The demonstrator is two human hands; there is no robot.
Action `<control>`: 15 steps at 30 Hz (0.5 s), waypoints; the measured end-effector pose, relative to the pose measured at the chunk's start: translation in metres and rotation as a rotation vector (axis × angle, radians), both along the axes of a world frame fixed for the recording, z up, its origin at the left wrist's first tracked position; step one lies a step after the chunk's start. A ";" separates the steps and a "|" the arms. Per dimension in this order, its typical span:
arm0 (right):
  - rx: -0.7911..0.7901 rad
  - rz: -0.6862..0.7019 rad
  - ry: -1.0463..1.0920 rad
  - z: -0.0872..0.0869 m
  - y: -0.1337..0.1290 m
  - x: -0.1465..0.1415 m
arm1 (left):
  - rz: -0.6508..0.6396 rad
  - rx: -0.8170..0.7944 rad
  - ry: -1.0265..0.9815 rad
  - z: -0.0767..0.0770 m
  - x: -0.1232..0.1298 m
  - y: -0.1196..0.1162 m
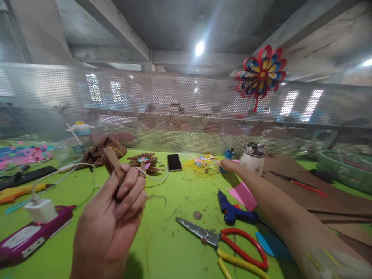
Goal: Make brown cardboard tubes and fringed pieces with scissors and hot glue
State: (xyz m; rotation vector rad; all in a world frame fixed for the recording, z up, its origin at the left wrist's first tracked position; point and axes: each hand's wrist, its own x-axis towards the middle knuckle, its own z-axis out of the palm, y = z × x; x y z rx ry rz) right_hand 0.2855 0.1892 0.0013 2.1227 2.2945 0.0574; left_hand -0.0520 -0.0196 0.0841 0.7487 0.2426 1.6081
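Note:
My left hand (116,205) is closed around a folded piece of brown paper (112,161), whose end sticks up above the fingers. My right hand (228,166) reaches across to the far side of the green table, beside a loose pile of yellow strands (205,166) with small coloured bits. Near it stand a small blue object (229,154) and a white bottle with a dark lid (252,157). Its fingers are too small and hidden to read. A brown pleated paper flower (145,163) with a blue and pink centre lies beyond my left hand.
Scissors (215,237) with red and yellow handles and a blue glue gun (232,207) lie in front. A phone (174,162) rests farther back. At left are a purple power strip (37,234) and white cable; at right, brown paper sheets (285,186) and a green basket (345,170).

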 end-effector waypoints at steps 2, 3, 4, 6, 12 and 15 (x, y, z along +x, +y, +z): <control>-0.040 0.010 0.041 0.007 -0.003 -0.002 | -0.013 -0.046 0.093 -0.006 0.004 0.008; -0.059 0.019 0.065 0.013 -0.004 -0.003 | -0.054 -0.107 0.175 -0.010 0.008 0.011; -0.072 0.031 0.088 0.019 -0.004 -0.004 | -0.091 -0.182 0.260 -0.014 0.014 0.013; -0.085 0.051 0.134 0.035 -0.008 -0.005 | -0.158 -0.296 0.429 -0.025 0.027 0.016; -0.014 0.193 0.345 0.070 -0.070 -0.025 | -0.233 -0.421 0.652 -0.054 0.061 0.016; -0.032 0.320 0.504 0.066 -0.128 -0.047 | -0.299 -0.401 0.722 -0.065 0.070 0.013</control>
